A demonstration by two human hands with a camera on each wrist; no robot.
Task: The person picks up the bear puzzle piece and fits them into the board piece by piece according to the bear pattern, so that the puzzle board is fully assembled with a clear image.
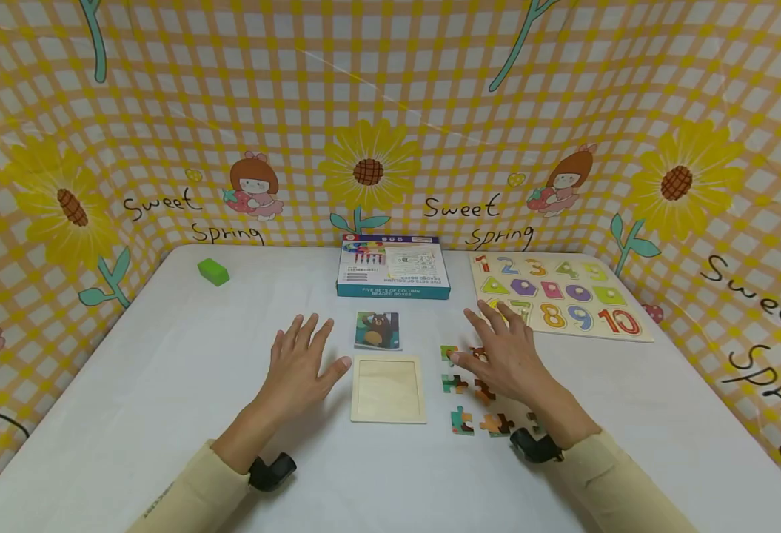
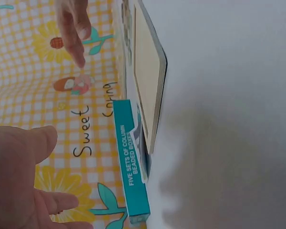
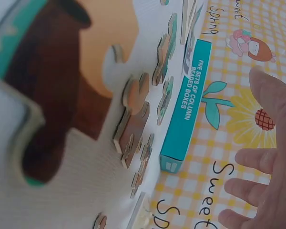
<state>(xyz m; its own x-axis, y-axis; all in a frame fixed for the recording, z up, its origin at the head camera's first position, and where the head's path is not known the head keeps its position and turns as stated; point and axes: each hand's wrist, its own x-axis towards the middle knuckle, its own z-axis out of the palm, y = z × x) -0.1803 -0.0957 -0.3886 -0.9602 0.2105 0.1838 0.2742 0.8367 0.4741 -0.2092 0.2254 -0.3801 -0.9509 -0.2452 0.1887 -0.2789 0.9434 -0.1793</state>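
Observation:
My left hand, fingers spread and holding nothing, hovers left of the square wooden tray, whose recess is bare. Over the jigsaw pieces to the tray's right is my right hand, also spread and holding nothing; it hides some of them. Behind the tray lies a bear picture. The left wrist view shows the left hand beside the tray, not touching it. In the right wrist view, the right hand is raised above brown and green pieces.
A box of beaded columns stands at the back middle. The number and shape board lies at the back right, partly under my right fingertips' line of sight. A green block sits at the back left. Patterned cloth surrounds the white table.

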